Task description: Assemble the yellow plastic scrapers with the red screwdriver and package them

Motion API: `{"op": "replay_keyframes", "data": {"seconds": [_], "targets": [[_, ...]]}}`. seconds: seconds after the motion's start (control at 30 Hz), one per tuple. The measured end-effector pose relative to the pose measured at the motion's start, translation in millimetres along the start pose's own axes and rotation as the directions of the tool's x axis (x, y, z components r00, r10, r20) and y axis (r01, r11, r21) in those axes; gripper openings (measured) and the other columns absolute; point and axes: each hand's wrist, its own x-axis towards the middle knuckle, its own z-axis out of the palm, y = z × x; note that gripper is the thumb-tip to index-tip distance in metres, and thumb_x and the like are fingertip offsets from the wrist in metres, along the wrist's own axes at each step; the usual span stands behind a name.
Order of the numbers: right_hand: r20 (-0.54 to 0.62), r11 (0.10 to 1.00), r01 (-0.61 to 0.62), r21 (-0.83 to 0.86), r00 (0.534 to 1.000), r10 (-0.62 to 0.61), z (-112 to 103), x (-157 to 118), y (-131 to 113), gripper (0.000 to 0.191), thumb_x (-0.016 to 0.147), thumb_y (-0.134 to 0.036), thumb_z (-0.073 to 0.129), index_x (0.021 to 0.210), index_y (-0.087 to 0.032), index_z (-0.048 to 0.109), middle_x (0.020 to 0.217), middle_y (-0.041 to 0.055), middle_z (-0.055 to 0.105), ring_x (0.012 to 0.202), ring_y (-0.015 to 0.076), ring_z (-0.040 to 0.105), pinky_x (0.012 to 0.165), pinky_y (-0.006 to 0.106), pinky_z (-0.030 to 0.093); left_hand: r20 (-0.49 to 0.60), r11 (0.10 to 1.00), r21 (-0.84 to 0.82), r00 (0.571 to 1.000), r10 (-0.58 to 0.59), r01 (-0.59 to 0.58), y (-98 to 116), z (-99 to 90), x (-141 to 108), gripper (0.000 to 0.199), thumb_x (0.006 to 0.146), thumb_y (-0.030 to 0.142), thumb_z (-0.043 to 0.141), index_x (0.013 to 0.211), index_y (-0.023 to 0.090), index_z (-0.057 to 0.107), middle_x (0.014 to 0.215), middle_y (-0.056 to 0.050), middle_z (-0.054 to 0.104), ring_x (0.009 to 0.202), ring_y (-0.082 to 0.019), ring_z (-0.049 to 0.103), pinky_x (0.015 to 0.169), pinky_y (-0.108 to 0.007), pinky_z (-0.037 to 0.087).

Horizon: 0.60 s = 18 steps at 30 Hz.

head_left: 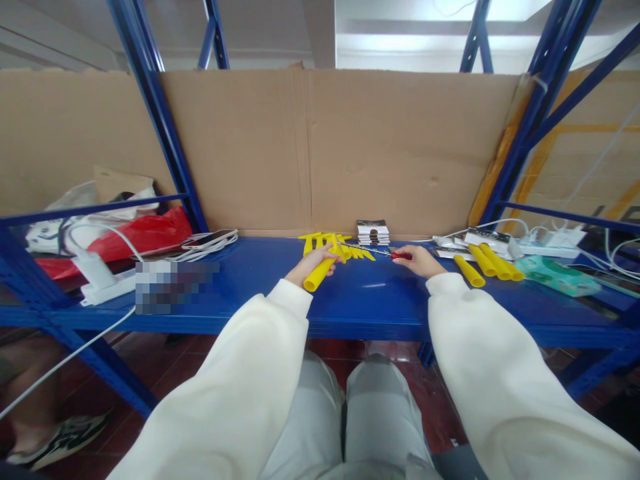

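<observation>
My left hand is closed round a yellow tube, whose open end faces me. In my right hand is a screwdriver with a red handle. Its long metal shaft points left and reaches the far end of the tube near my left fingers; whether the tip touches is too small to tell. Just beyond my hands, several small yellow pieces lie on the blue shelf. A stack of small black-and-white packs stands behind them against the cardboard.
Several yellow tubes lie on the right, by white packs and a green packet. A power strip, a phone with cables and a red bag are on the left. Cardboard walls the back, between blue posts.
</observation>
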Motion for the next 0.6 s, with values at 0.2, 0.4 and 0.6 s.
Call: {"op": "replay_keyframes", "data": {"seconds": [0.2,0.4,0.6], "targets": [[-0.006,0.999,0.033,-0.028,0.999,-0.033,1,0,3,0.017,0.078,-0.028,0.071,0.092,-0.021,0.078,0.095,0.0081,0.077,0.086,0.0257,0.071,0.083,0.04,0.057,-0.001,1.0,0.005,1.0,-0.03,0.03,2,2.6,-4,0.071,0.088,0.004,0.046,0.154,0.025,0.026,0.074,0.0,0.062,0.04,-0.007,0.047,0.036,-0.015,0.038],[-0.01,0.992,0.027,-0.122,1.0,-0.029,-1,1,-3,0.022,0.084,-0.028,0.064,0.1,-0.021,0.077,0.101,0.0102,0.076,0.093,0.0272,0.071,0.085,0.04,0.056,-0.082,0.995,0.1,0.996,0.017,-0.009,-1,2.7,-1,0.074,0.087,0.006,0.053,0.155,0.023,0.029,0.077,-0.002,0.062,0.04,-0.006,0.047,0.036,-0.016,0.038],[0.045,0.978,0.064,-0.197,0.997,-0.056,-7,-4,-16,0.026,0.091,-0.03,0.053,0.105,-0.023,0.074,0.106,0.0092,0.075,0.098,0.0262,0.07,0.087,0.038,0.054,-0.152,0.981,0.193,0.987,0.05,-0.02,1,6.7,-9,0.077,0.085,0.003,0.054,0.156,0.02,0.03,0.084,-0.005,0.065,0.043,-0.007,0.049,0.038,-0.018,0.04]]}}
